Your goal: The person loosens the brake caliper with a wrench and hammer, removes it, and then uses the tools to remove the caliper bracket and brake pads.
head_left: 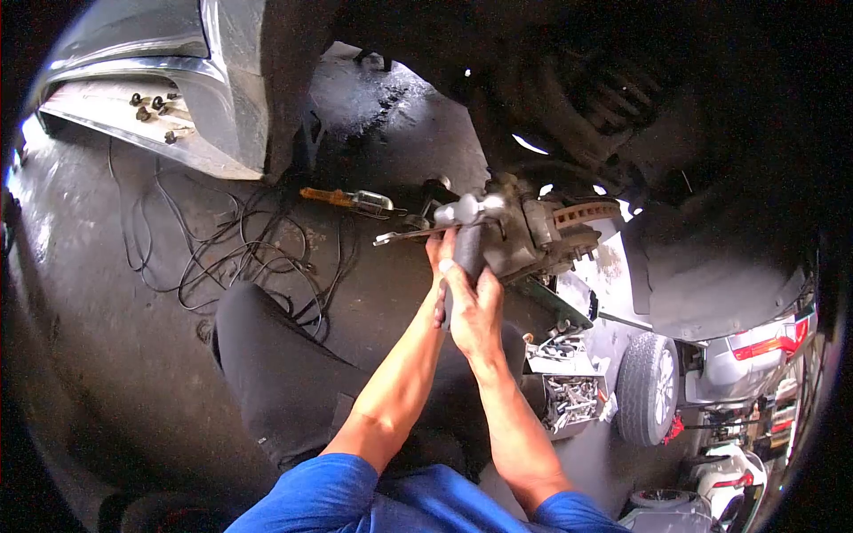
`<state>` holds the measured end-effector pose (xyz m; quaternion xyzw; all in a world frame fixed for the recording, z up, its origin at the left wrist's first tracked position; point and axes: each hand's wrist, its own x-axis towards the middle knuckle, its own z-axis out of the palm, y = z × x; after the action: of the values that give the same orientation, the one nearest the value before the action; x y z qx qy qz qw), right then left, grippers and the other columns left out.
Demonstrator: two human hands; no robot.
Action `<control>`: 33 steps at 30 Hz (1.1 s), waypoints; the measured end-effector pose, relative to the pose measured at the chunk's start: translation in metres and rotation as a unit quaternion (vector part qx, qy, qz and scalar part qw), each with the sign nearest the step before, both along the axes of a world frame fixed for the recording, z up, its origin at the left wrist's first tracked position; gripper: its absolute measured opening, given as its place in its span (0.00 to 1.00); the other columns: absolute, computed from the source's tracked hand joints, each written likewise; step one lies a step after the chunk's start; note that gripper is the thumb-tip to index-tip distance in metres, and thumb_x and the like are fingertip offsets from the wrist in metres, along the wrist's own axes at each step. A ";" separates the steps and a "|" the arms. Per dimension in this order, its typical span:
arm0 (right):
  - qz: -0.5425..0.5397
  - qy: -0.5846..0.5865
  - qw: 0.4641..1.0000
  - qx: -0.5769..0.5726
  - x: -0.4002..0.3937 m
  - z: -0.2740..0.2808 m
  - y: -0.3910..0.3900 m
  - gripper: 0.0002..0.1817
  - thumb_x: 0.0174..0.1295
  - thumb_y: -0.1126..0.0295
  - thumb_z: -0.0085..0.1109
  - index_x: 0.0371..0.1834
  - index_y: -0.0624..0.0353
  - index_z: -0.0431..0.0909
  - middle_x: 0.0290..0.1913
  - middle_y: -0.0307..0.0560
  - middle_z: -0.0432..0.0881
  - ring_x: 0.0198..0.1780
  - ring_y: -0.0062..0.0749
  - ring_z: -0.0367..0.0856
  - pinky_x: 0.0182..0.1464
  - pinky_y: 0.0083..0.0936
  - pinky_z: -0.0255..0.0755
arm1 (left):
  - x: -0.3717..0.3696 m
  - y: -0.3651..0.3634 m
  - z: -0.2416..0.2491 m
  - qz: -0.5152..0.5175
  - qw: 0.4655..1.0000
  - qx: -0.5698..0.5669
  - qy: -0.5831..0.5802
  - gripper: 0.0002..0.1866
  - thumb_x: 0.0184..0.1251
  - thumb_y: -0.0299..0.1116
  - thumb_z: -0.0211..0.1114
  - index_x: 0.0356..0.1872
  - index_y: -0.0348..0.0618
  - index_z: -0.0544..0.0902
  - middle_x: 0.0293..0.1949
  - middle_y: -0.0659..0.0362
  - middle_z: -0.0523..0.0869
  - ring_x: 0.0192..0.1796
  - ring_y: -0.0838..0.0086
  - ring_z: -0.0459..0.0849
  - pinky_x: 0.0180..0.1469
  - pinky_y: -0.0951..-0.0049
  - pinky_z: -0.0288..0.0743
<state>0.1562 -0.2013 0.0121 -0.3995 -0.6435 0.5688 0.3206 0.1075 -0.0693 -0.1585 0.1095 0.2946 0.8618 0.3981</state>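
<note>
My right hand [475, 313] is closed around the dark handle of a hammer [467, 253]. The hammer's bright metal head is up beside the brake caliper [511, 226]. Partly hidden behind the hammer, my left hand [437, 251] has its fingers closed on a wrench [395, 237], whose silver end sticks out to the left. The wrench's other end runs toward the caliper, and I cannot see whether it sits on a bolt. A rusty-edged brake disc [586, 211] shows to the right of the caliper.
A work lamp [355, 200] lies left of the caliper, near a tangled cable [249, 240] on the floor. Bolts [153, 105] rest on the car's sill. To the right are a toolbox [573, 400] full of tools and a removed wheel [649, 389]. The wheel arch hangs overhead.
</note>
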 end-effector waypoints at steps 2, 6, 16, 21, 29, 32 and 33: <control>-0.025 -0.008 0.997 0.070 -0.003 -0.025 0.011 0.14 0.67 0.62 0.59 0.35 0.62 0.70 0.19 0.41 0.74 0.14 0.24 0.73 0.16 0.25 0.69 | -0.001 0.001 -0.010 -0.016 1.000 0.019 0.000 0.17 0.71 0.41 0.56 0.51 0.41 0.78 0.43 0.60 0.81 0.45 0.74 0.78 0.50 0.72 0.72; -0.012 -0.067 0.996 -0.063 -0.003 -0.024 0.025 0.15 0.62 0.60 0.63 0.31 0.62 0.73 0.19 0.39 0.74 0.15 0.25 0.74 0.16 0.24 0.69 | 0.004 0.014 -0.052 -0.002 0.999 0.039 0.033 0.18 0.70 0.44 0.57 0.50 0.40 0.80 0.42 0.59 0.83 0.45 0.73 0.79 0.48 0.71 0.73; -0.012 0.417 0.890 0.185 0.003 0.100 0.016 0.16 0.69 0.52 0.47 0.42 0.54 0.70 0.26 0.39 0.74 0.19 0.26 0.73 0.24 0.23 0.71 | 0.002 -0.003 0.012 0.056 0.991 -0.088 -0.085 0.12 0.64 0.35 0.62 0.36 0.34 0.83 0.35 0.59 0.83 0.39 0.74 0.77 0.46 0.74 0.70; 0.038 -0.120 0.985 -0.122 0.000 -0.002 0.024 0.18 0.63 0.63 0.62 0.50 0.63 0.77 0.27 0.40 0.79 0.28 0.23 0.77 0.30 0.23 0.71 | 0.004 0.000 0.010 0.033 0.996 -0.068 -0.039 0.12 0.64 0.35 0.62 0.38 0.34 0.82 0.35 0.58 0.82 0.39 0.73 0.77 0.47 0.74 0.70; 0.040 -0.094 0.992 -0.075 -0.009 -0.049 0.022 0.13 0.65 0.63 0.60 0.33 0.62 0.72 0.19 0.40 0.74 0.14 0.24 0.73 0.16 0.25 0.70 | 0.002 -0.006 0.007 0.020 0.996 -0.075 -0.040 0.13 0.65 0.37 0.61 0.40 0.36 0.82 0.36 0.58 0.82 0.41 0.73 0.77 0.48 0.74 0.70; 0.002 -0.062 0.993 -0.101 0.001 0.023 0.020 0.15 0.61 0.60 0.63 0.34 0.61 0.73 0.21 0.40 0.74 0.15 0.24 0.72 0.15 0.22 0.68 | -0.004 -0.021 0.038 0.023 0.993 -0.091 -0.074 0.13 0.65 0.37 0.61 0.41 0.36 0.82 0.37 0.58 0.82 0.41 0.73 0.77 0.48 0.74 0.70; -0.011 -0.026 0.998 -0.053 0.006 0.047 0.012 0.14 0.61 0.60 0.62 0.35 0.60 0.73 0.22 0.40 0.74 0.15 0.23 0.72 0.15 0.22 0.68 | -0.008 -0.025 0.049 0.023 0.991 -0.096 -0.093 0.13 0.65 0.37 0.61 0.41 0.36 0.81 0.37 0.58 0.82 0.41 0.73 0.77 0.48 0.74 0.70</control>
<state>0.1624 -0.1895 0.0590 -0.4376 -0.6164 0.5877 0.2882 0.0999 -0.0939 -0.1090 -0.0163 0.3402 0.8448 0.4128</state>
